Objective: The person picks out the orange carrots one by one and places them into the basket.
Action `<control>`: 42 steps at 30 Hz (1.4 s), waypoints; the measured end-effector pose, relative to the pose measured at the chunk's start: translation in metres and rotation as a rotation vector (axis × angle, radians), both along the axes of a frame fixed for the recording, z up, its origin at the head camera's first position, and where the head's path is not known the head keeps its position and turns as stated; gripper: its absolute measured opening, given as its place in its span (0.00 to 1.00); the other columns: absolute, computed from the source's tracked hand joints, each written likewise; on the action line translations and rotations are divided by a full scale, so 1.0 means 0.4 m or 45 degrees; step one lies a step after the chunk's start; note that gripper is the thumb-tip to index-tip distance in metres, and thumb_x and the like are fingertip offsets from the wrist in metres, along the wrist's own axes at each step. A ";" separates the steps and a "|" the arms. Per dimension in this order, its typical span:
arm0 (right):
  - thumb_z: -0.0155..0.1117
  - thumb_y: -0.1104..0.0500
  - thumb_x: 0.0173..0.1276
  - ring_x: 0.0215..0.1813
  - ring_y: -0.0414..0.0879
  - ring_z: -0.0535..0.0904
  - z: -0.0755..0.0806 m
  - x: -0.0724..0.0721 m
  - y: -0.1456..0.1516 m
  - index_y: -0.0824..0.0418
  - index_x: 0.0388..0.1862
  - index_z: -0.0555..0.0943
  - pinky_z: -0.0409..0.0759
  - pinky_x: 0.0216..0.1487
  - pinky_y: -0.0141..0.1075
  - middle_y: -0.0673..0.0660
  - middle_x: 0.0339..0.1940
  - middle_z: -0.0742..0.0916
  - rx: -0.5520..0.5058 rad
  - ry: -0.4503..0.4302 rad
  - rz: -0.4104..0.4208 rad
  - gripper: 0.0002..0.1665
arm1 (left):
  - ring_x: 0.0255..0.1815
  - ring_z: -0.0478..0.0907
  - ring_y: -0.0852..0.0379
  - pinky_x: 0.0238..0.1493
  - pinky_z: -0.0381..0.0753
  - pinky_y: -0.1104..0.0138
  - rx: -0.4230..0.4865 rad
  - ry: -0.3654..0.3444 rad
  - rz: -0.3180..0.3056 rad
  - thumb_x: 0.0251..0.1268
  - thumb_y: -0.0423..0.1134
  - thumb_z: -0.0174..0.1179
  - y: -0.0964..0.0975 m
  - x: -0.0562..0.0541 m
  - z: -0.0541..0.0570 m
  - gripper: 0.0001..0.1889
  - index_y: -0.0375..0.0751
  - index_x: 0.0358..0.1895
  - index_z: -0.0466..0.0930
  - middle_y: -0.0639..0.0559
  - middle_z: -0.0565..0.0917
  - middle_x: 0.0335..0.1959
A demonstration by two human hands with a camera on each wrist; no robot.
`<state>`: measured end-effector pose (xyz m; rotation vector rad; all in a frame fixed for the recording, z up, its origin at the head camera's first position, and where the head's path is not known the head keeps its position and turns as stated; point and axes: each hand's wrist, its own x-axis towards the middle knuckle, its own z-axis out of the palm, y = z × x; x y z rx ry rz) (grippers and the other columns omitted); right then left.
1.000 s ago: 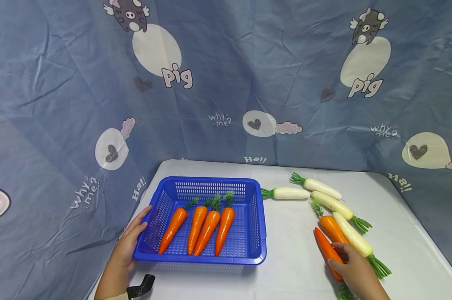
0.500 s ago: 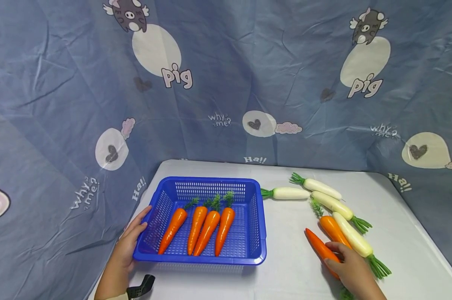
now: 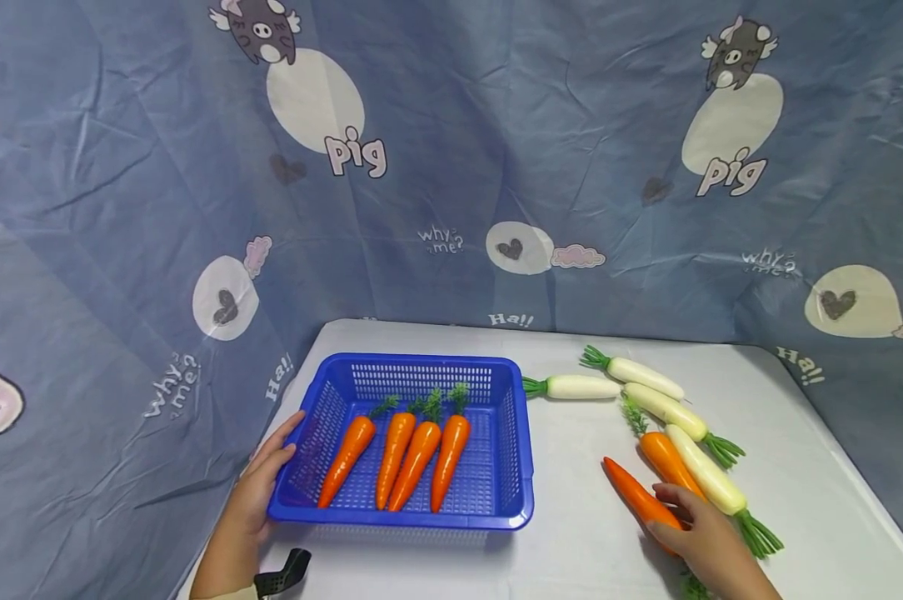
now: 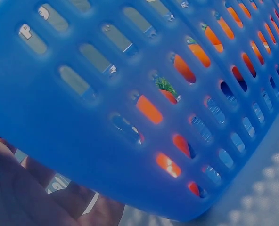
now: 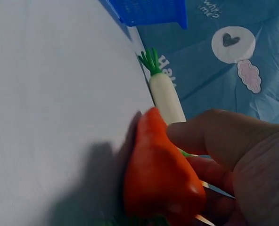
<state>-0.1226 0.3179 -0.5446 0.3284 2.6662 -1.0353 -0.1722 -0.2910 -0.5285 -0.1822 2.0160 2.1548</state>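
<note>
My left hand lies along the left side of a blue plastic basket, fingers fairly straight and touching its rim. Inside the basket are several orange carrots with green tops. At the right, my right hand grips another carrot, whose pointed tip faces the far left. In the right wrist view, the thumb sits on one side of this carrot and fingers on the other. Just beyond that hand lies one more carrot beside a white radish. Slots in the basket wall show orange in the left wrist view.
More white radishes lie toward the back right of the white table. One has its leaves against the basket's right side. A blue printed cloth hangs behind and along the sides.
The carrot in my right hand has shifted left, its tip swinging away from the other carrot. My right hand has barely moved. The left hand and basket stay in place.
</note>
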 end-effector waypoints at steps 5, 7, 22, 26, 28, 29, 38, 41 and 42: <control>0.80 0.39 0.59 0.65 0.64 0.80 0.002 0.010 0.018 0.69 0.73 0.72 0.79 0.62 0.59 0.70 0.69 0.81 -0.017 -0.036 0.017 0.53 | 0.78 0.52 0.50 0.66 0.71 0.64 -0.003 -0.019 0.000 0.88 0.46 0.37 -0.002 -0.001 0.002 0.29 0.62 0.86 0.49 0.50 0.40 0.89; 0.82 0.40 0.58 0.66 0.64 0.80 0.001 0.016 0.022 0.71 0.73 0.72 0.78 0.63 0.61 0.70 0.69 0.80 -0.017 -0.035 0.040 0.54 | 0.77 0.54 0.52 0.66 0.71 0.64 -0.004 -0.019 -0.007 0.88 0.46 0.37 -0.003 -0.001 0.001 0.29 0.62 0.86 0.49 0.51 0.40 0.89; 0.85 0.44 0.53 0.54 0.53 0.82 -0.021 0.038 0.038 0.72 0.65 0.75 0.82 0.56 0.52 0.64 0.59 0.85 -0.002 -0.015 0.060 0.50 | 0.70 0.62 0.59 0.59 0.79 0.68 0.005 -0.016 0.013 0.87 0.45 0.37 0.002 -0.006 0.000 0.29 0.62 0.86 0.51 0.50 0.42 0.89; 0.85 0.47 0.55 0.54 0.53 0.81 -0.028 0.043 0.041 0.71 0.63 0.76 0.81 0.57 0.52 0.63 0.57 0.85 0.015 0.019 0.044 0.46 | 0.75 0.57 0.55 0.59 0.78 0.69 0.005 -0.019 0.005 0.87 0.45 0.37 0.000 -0.005 -0.002 0.29 0.62 0.86 0.50 0.50 0.40 0.89; 0.85 0.50 0.56 0.54 0.53 0.82 -0.028 0.044 0.042 0.71 0.64 0.75 0.82 0.56 0.51 0.63 0.58 0.85 0.002 0.028 0.028 0.44 | 0.78 0.54 0.52 0.59 0.76 0.69 -0.012 -0.016 0.007 0.87 0.45 0.36 -0.001 -0.004 -0.003 0.29 0.62 0.86 0.50 0.51 0.40 0.89; 0.84 0.51 0.56 0.55 0.54 0.82 -0.028 0.044 0.043 0.71 0.64 0.75 0.82 0.55 0.50 0.64 0.58 0.85 -0.003 0.029 0.021 0.44 | 0.80 0.52 0.50 0.59 0.75 0.69 -0.020 -0.016 0.009 0.87 0.45 0.36 -0.001 -0.004 -0.003 0.29 0.63 0.86 0.50 0.51 0.40 0.89; 0.82 0.49 0.60 0.56 0.56 0.82 -0.028 0.045 0.044 0.70 0.68 0.75 0.84 0.47 0.40 0.68 0.61 0.84 -0.055 0.015 -0.050 0.45 | 0.77 0.54 0.51 0.59 0.78 0.66 -0.022 0.004 -0.001 0.88 0.46 0.36 -0.002 -0.006 -0.006 0.29 0.63 0.86 0.50 0.50 0.41 0.89; 0.81 0.48 0.61 0.57 0.55 0.82 -0.029 0.045 0.043 0.69 0.69 0.75 0.83 0.47 0.37 0.68 0.63 0.84 -0.069 0.028 -0.059 0.44 | 0.74 0.57 0.55 0.59 0.78 0.68 -0.016 0.003 -0.003 0.87 0.46 0.37 -0.002 -0.006 -0.006 0.29 0.63 0.86 0.50 0.50 0.41 0.89; 0.81 0.48 0.62 0.58 0.55 0.82 -0.029 0.046 0.043 0.69 0.69 0.75 0.83 0.47 0.37 0.68 0.63 0.83 -0.077 0.031 -0.061 0.44 | 0.74 0.57 0.56 0.59 0.78 0.68 -0.013 0.004 -0.003 0.87 0.47 0.37 -0.002 -0.006 -0.006 0.29 0.63 0.86 0.50 0.50 0.41 0.89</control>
